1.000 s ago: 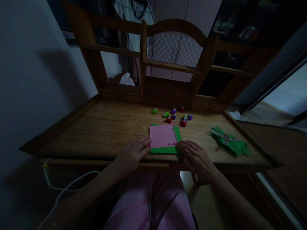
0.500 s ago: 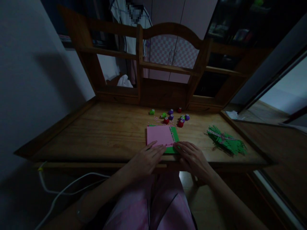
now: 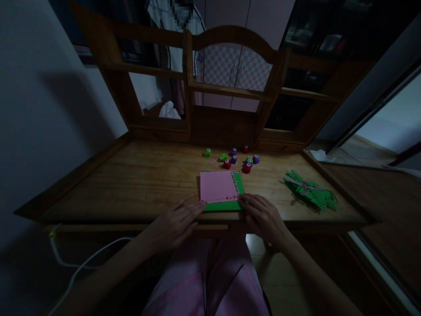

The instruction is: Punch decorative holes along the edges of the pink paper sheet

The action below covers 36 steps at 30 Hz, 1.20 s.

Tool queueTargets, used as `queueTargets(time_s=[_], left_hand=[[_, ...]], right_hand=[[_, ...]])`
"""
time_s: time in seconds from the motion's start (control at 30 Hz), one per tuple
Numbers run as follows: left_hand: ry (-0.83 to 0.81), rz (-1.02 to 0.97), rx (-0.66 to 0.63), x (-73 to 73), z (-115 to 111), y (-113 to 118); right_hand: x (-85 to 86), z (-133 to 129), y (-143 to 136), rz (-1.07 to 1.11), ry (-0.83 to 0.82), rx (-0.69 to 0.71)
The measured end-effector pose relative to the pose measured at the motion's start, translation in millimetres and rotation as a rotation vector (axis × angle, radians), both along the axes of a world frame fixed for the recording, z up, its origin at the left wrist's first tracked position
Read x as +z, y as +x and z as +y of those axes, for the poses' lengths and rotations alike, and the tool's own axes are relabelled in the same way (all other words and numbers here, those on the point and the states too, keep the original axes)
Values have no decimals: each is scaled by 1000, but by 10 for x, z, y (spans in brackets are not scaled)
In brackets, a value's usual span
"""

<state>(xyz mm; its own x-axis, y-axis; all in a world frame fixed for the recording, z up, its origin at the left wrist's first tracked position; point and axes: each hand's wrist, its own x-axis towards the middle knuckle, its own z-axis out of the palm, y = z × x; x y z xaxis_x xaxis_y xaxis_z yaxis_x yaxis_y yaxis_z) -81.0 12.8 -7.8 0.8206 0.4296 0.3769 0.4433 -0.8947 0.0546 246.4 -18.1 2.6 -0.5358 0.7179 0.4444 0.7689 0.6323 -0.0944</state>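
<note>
A square pink sheet of paper [image 3: 217, 185] lies on a larger green sheet [image 3: 221, 206], which shows along the right and front sides. Small punched patterns run down the pink sheet's right edge and along its front edge. My left hand [image 3: 176, 223] is open, its fingers stretched out and their tips at the front left corner of the green sheet. On the right front corner rests my right hand [image 3: 263, 215], fingers lying flat and close together, the tips touching the paper. Its thumb is hard to make out.
Behind the sheets stand several small paper punches, red [image 3: 226, 164], purple [image 3: 255, 159] and green [image 3: 207, 152], among pink paper bits [image 3: 213, 162]. A pile of cut green paper strips [image 3: 309, 191] lies at the right. The wooden desk [image 3: 148, 175] has a shelf unit [image 3: 225, 92] behind.
My left hand has slid left off the pink sheet to the front left corner, uncovering the punched front edge. My right hand stays at the right corner.
</note>
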Motion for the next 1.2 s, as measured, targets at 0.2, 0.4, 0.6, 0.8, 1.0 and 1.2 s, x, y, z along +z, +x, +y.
queueTargets(time_s=[0.2,0.4,0.6,0.8,1.0,1.2], left_hand=[[-28,-20,31,-43,-45,-13],[-27,-43,37,-21,-53,7],[-61,-46,32,7,-44,1],[-65,-68,25,8,-34,-2],[-73,-58,27,-17,-20,-9],[-74,-56,43,-38,-37,-32]], right_hand=[[50,4,-250,-14,-24,63],[16,66,-560,-95,-46,223],[-58,129,-340,-26,-31,253],[-31,65,-66,23,-53,193],[-19,15,29,25,-86,161],[-32,13,30,27,-56,157]])
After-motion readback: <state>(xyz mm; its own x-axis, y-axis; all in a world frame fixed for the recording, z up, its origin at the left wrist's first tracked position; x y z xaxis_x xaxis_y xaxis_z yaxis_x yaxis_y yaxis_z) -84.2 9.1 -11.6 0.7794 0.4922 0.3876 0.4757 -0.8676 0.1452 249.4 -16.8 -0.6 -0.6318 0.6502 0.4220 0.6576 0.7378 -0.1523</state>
